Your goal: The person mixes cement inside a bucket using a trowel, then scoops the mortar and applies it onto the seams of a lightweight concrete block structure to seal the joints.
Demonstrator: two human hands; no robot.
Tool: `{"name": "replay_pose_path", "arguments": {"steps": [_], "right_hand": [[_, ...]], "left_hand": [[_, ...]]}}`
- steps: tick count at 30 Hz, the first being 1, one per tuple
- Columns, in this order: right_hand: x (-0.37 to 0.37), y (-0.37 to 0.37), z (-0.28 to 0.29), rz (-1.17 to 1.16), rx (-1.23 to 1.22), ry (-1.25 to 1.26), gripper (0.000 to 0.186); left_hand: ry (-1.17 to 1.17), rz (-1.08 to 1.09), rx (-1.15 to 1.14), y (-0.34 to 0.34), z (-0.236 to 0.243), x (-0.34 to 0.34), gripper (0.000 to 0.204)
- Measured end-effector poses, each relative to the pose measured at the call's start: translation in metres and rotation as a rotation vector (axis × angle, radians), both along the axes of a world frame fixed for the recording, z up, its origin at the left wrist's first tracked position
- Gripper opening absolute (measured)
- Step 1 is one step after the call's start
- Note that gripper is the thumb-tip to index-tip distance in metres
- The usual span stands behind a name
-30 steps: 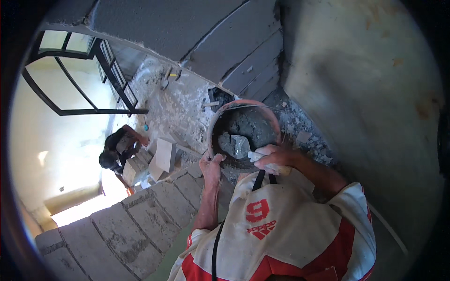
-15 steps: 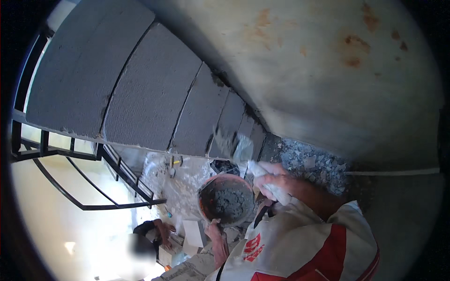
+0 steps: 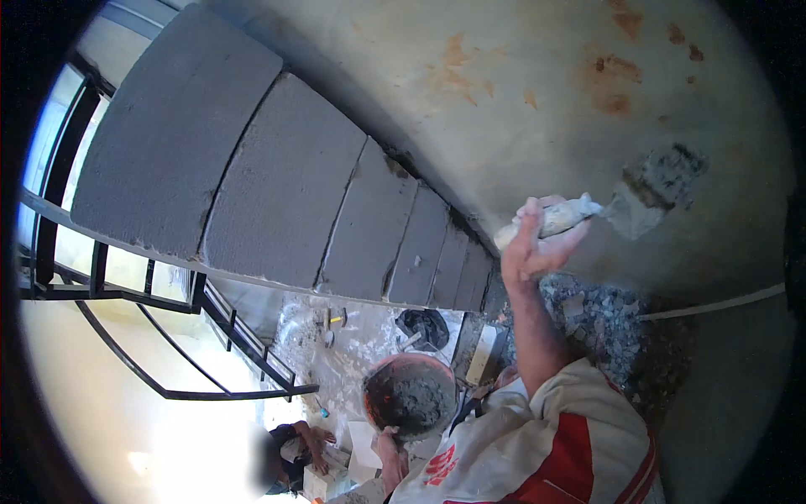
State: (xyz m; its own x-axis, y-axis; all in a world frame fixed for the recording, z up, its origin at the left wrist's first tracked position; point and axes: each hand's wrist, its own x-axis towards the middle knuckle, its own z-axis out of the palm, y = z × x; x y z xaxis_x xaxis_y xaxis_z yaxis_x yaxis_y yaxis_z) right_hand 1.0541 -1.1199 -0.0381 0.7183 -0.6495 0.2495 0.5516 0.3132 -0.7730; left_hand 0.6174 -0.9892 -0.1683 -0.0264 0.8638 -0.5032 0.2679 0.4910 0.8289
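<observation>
My right hand [image 3: 531,248] is closed round the white-wrapped handle of a trowel [image 3: 631,216], raised against the plastered wall [image 3: 537,160]. Grey wet mortar [image 3: 678,172] sits at the blade's far end; whether it clings to the blade or the wall, I cannot tell. Lower down, my left hand [image 3: 389,451] grips the near rim of a round reddish bucket [image 3: 409,359]. Inside the bucket lies more grey mortar [image 3: 424,401].
Large grey blocks [image 3: 269,181] run like stair treads beside the wall. A dark metal railing [image 3: 243,392] curves along the left. Rubble [image 3: 592,315] covers the floor by the wall. A co-worker [image 3: 294,454] crouches at the lower left near pale blocks [image 3: 363,449].
My right hand has carried the trowel from beside the bucket up and right to the wall. The left hand stays on the bucket's rim. The view has shifted slightly.
</observation>
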Motion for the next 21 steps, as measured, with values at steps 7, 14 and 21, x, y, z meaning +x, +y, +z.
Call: {"name": "replay_pose_path", "arguments": {"steps": [7,14,21], "right_hand": [[-0.003,0.091,-0.051,0.517,-0.838,-0.033,0.043],[-0.044,0.022,-0.085,0.864,-0.768,0.276,0.053],[-0.086,-0.06,-0.101,1.506,-0.986,0.378,0.06]], "left_hand": [[0.022,-0.028,-0.052,0.018,-0.014,-0.009,0.032],[-0.062,-0.083,-0.092,0.008,-0.001,0.03,0.037],[0.001,0.025,0.039,-0.003,0.007,0.048,0.009]]}}
